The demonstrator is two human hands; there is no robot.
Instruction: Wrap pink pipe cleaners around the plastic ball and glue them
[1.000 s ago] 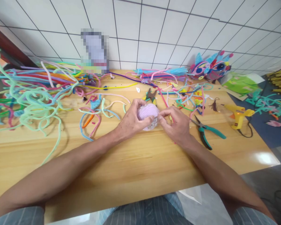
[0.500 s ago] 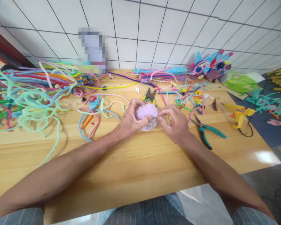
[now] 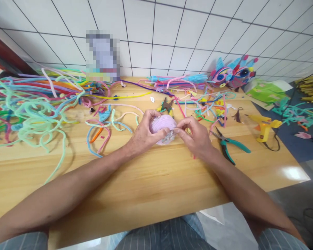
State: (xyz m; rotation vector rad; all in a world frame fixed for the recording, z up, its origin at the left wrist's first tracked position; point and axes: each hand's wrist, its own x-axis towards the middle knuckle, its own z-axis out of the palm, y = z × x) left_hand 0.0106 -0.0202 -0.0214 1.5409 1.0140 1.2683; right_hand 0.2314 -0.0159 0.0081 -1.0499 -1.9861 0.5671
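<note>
A lilac ball [image 3: 162, 123] wound in fuzzy strands is held over the middle of the table, with a greyish, shiny patch on its lower right side. My left hand [image 3: 149, 131] wraps round its left side, thumb across the front. At its right edge my right hand [image 3: 193, 134] pinches thumb and forefinger together; whatever is between the fingertips is too small to make out. Just behind the ball lie pliers with yellow-green handles [image 3: 167, 105]. Teal-handled pliers [image 3: 227, 144] lie opened to the right of my right hand.
Mint-green pipe cleaners [image 3: 41, 119] sprawl in a tangle at left, beside coloured bundles [image 3: 59, 86]. More bundles [image 3: 177, 81] lie at the back. A yellow glue gun [image 3: 265, 127] with a cord stands at right. Two fuzzy colourful figures [image 3: 233, 73] lean near the tiled wall.
My right hand has shifted very slightly at the ball's edge, its fingers still pinched. The ball and my left hand look almost the same.
</note>
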